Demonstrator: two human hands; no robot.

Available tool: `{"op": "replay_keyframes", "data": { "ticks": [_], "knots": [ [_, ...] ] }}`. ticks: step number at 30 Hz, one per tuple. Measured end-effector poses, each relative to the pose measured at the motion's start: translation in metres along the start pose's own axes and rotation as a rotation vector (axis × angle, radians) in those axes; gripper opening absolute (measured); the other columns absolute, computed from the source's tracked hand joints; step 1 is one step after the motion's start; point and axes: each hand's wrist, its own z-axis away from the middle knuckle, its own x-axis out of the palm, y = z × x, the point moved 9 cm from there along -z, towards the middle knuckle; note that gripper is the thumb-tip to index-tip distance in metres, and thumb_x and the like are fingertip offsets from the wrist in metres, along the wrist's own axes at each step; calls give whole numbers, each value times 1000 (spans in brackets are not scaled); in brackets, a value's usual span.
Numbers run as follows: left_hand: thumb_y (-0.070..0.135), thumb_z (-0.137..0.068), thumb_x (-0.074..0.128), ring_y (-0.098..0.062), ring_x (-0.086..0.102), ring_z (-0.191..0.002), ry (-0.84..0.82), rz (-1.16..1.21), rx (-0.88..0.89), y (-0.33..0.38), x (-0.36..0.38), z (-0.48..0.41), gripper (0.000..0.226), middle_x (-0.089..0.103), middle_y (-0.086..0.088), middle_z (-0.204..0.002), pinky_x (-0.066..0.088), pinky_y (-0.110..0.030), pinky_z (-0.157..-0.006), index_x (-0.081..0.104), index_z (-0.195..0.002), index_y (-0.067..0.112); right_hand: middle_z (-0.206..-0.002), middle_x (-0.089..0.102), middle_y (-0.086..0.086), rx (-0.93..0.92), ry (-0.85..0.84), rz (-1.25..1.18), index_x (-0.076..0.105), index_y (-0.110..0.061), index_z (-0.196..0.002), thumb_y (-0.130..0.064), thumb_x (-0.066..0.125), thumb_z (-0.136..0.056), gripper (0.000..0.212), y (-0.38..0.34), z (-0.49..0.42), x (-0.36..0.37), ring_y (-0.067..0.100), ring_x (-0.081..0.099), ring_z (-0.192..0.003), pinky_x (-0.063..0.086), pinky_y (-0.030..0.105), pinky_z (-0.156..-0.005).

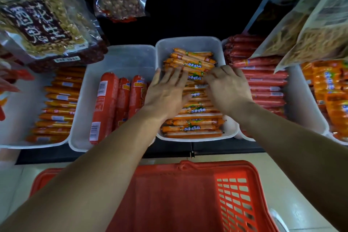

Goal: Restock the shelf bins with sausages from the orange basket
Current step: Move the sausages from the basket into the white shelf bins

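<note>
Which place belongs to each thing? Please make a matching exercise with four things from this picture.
Things:
1. thick red sausages
2. orange basket
3. both hands
4. slim dark red sausages

Places:
A. bin just right of the middle bin
B. on the small orange sausages in the middle bin
C. bin just left of the middle bin
D. below the shelf, nearest the camera

Pairs: 1-C, 2-D, 3-B, 4-A
</note>
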Motion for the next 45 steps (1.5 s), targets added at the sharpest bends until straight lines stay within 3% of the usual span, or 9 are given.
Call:
{"op": "replay_keyframes", "data": {
  "ticks": [4, 10, 16, 20, 24, 26, 31, 38, 45],
  "knots": [
    [55, -103, 13, -27, 2, -154, -14, -99, 7, 1, 6, -12, 64, -1, -2, -168, -11, -48, -120, -3, -159, 28, -138, 55, 5, 50, 66, -201, 62, -19, -129, -31, 56, -90, 41, 20, 21, -8, 32, 48, -123, 41, 48, -100],
    [48, -105, 26, -29, 11, -153, 119, 11, -37, 7, -6, -35, 62, 15, -8, -166, 5, -48, -124, 15, -159, 19, -162, 24, -7, 128, -89, -307, 30, -26, -154, -48, 36, -84, 73, 40, 54, 9, 25, 29, -141, 36, 49, -108],
    [74, -94, 16, -22, -16, -152, -61, 25, 132, 30, 11, -64, 84, -17, 3, -166, -1, -48, -124, -12, -158, 28, -165, 19, -7, 148, -74, -334, 26, -26, -156, -48, 21, -87, 73, 36, 55, 11, 25, 34, -139, 38, 51, -108],
    [66, -99, 15, -23, -4, -154, 30, 46, 63, 22, 7, -87, 71, -3, 4, -168, 5, -52, -122, -3, -159, 32, -166, 14, -9, 160, -83, -351, 21, -28, -157, -46, 23, -88, 71, 34, 57, 17, 27, 34, -139, 39, 53, -107],
    [60, -101, 18, -31, 14, -151, 65, 1, -120, 13, -1, -100, 68, 13, -4, -166, 16, -56, -117, 10, -158, 24, -166, 10, -11, 168, -93, -381, 18, -28, -158, -44, 27, -90, 70, 35, 57, 19, 27, 32, -140, 37, 54, -110],
    [60, -101, 22, -31, 18, -150, 135, 6, -103, 18, -9, -98, 70, 20, -7, -164, 20, -53, -118, 15, -157, 19, -166, 10, -11, 169, -95, -387, 18, -28, -158, -43, 28, -91, 69, 35, 58, 19, 27, 31, -141, 36, 53, -111],
    [81, -88, 25, -21, -12, -153, 5, 62, 88, 19, 16, -78, 99, -13, 1, -167, 1, -49, -124, -7, -159, 21, -166, 8, -11, 162, -106, -408, 16, -29, -158, -42, 29, -93, 67, 34, 58, 19, 27, 31, -142, 38, 53, -109],
    [74, -91, 36, -20, -10, -153, 59, 99, 87, 11, 5, -81, 90, -9, 6, -167, 3, -50, -124, -2, -159, 30, -166, -1, -12, 165, -143, -402, 7, -30, -158, -40, 37, -98, 68, 30, 59, 21, 26, 28, -143, 38, 53, -108],
    [71, -96, 22, -24, -21, -151, 18, 148, -57, 4, 21, -67, 80, -23, 2, -165, -3, -52, -123, -13, -157, 33, -166, -5, -11, 172, -148, -373, 4, -29, -158, -39, 35, -98, 68, 29, 56, 20, 25, 30, -140, 38, 50, -106]
  ]
}}
